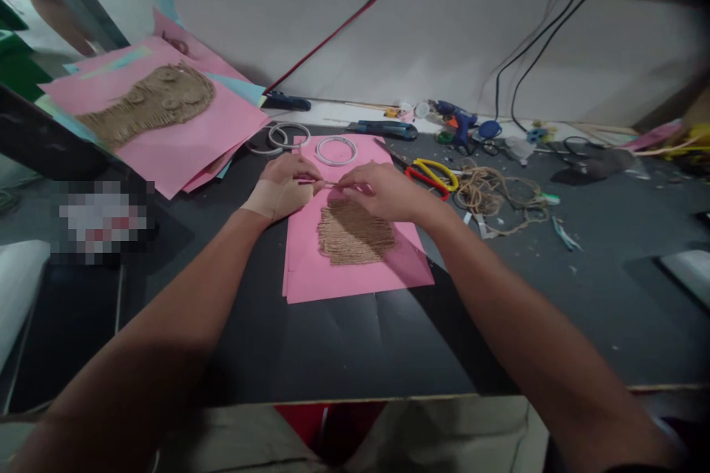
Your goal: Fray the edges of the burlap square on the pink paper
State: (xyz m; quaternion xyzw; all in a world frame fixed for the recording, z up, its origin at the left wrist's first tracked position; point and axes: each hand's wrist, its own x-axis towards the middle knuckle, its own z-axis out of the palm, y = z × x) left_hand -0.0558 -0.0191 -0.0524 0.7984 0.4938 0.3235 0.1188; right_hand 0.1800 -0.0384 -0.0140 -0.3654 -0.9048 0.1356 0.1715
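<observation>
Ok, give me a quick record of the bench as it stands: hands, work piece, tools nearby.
left hand: pinching a thin strand; tape on wrist
right hand: fingers pinching the same strand
work piece: jute twine rows on pink paper
nearby: white ring, scissors, blue hot glue gun, jute twine tangle

We look across a long black-topped table (344,355) pushed against a pale plaster wall (310,22), with black cables (555,21) and a red one (338,31) hanging down it under dim light.
</observation>
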